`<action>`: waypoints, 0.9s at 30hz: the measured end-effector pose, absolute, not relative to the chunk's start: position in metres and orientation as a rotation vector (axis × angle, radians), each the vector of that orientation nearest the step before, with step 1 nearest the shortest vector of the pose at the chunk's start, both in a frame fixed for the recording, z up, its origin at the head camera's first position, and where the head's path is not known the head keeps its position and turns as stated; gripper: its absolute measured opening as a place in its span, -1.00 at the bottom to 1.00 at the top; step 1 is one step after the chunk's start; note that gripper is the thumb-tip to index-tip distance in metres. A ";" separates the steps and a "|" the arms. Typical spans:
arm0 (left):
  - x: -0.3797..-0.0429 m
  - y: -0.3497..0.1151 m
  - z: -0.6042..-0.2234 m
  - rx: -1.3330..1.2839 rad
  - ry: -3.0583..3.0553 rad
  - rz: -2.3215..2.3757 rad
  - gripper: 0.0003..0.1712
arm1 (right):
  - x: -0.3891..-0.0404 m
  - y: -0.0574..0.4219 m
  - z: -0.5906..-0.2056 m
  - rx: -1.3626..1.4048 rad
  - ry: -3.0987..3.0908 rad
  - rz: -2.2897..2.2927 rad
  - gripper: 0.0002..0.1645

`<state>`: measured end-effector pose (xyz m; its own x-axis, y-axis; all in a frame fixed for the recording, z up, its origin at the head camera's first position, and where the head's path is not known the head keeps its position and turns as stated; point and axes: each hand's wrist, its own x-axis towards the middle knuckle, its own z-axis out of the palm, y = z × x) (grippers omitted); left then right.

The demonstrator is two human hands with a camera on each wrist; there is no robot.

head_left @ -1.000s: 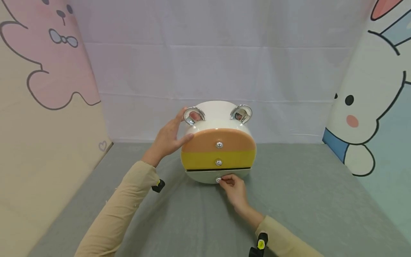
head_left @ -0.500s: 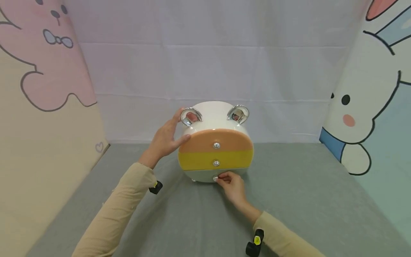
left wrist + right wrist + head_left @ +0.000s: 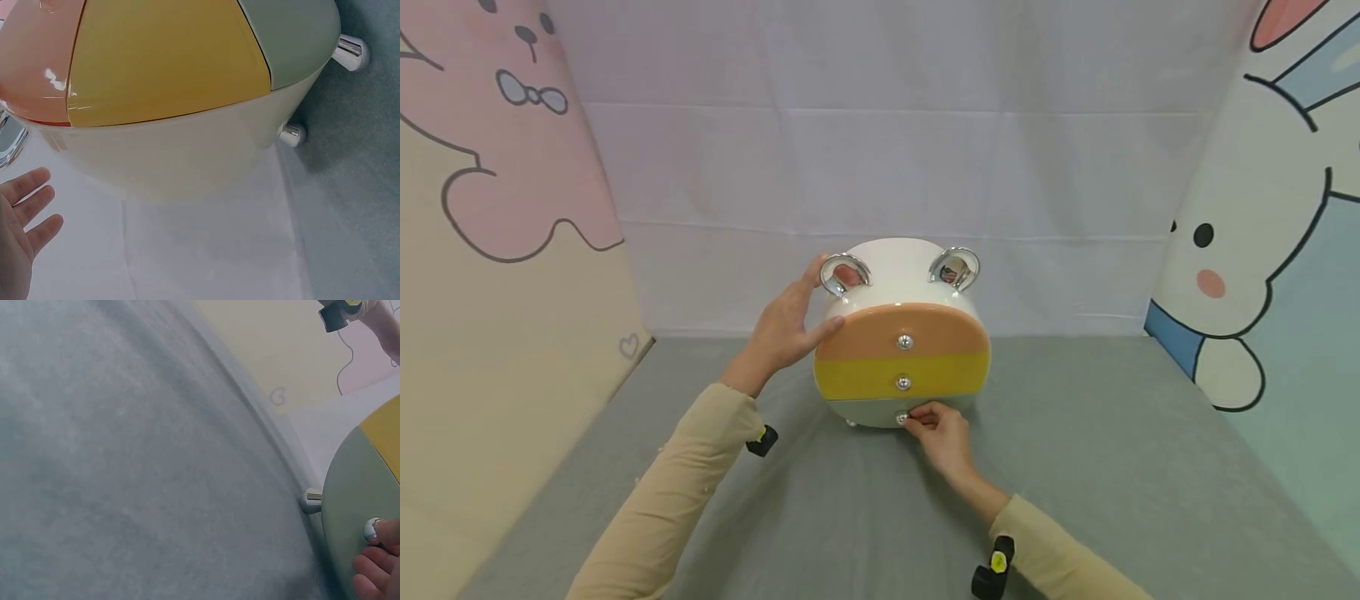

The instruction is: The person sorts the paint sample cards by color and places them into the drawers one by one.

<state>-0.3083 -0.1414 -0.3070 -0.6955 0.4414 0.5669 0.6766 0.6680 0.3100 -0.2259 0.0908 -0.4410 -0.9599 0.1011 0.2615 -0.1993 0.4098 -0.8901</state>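
A rounded small drawer box (image 3: 901, 267) with a white body and two silver ear-like rings stands on the grey cloth. Its front has an orange drawer (image 3: 865, 333), a yellow drawer (image 3: 857, 379) and a pale green bottom drawer (image 3: 868, 410), each with a silver knob. All three fronts sit flush. My right hand (image 3: 946, 437) pinches the bottom drawer knob (image 3: 372, 530) between thumb and fingers. My left hand (image 3: 778, 327) rests at the box's upper left side, thumb at the orange front's edge. Its other fingers (image 3: 39, 203) are spread and fairly straight in the left wrist view.
The grey cloth (image 3: 1112, 467) covers the table around the box. A white curtain (image 3: 1037, 175) hangs behind it. Printed panels stand at the left and right, one with a pink animal (image 3: 535, 175), one with a white rabbit (image 3: 1232, 250). Short silver feet (image 3: 353, 52) lift the box.
The bottom drawer has slid inward, and the dark gap above it has gone. My right hand moved in with the knob; the left hand kept its place on the box. The head view shifted slightly.
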 end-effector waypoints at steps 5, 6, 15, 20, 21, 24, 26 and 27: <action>-0.309 -0.142 -0.305 -0.885 -2.419 -0.696 -0.05 | -0.228 0.091 -0.439 0.095 -2.421 1.534 -0.90; -0.309 -0.142 -0.305 -0.888 -2.415 -0.697 -0.05 | -0.228 0.091 -0.439 0.080 -2.421 1.549 -0.90; -0.310 -0.144 -0.306 -0.891 -2.404 -0.709 -0.05 | -0.229 0.085 -0.443 0.014 -2.398 1.519 -0.84; -0.310 -0.145 -0.305 -0.888 -2.411 -0.704 -0.05 | -0.230 0.083 -0.444 -0.001 -2.394 1.524 -0.83; -0.310 -0.145 -0.305 -0.888 -2.414 -0.707 -0.05 | -0.231 0.084 -0.444 0.009 -2.396 1.531 -0.83; -0.309 -0.144 -0.307 -0.891 -2.429 -0.711 -0.05 | -0.230 0.088 -0.442 0.061 -2.406 1.553 -0.83; -0.309 -0.144 -0.308 -0.886 -2.432 -0.692 -0.05 | -0.227 0.092 -0.438 0.117 -2.419 1.565 -0.83; -0.309 -0.144 -0.308 -0.878 -2.438 -0.670 -0.05 | -0.225 0.096 -0.436 0.148 -2.433 1.557 -0.83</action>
<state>-0.3086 -0.1439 -0.3080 -0.6900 0.4537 0.5640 0.6782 0.6775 0.2847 -0.2254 0.0958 -0.4363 -0.9639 0.0481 0.2618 -0.2175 0.4241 -0.8791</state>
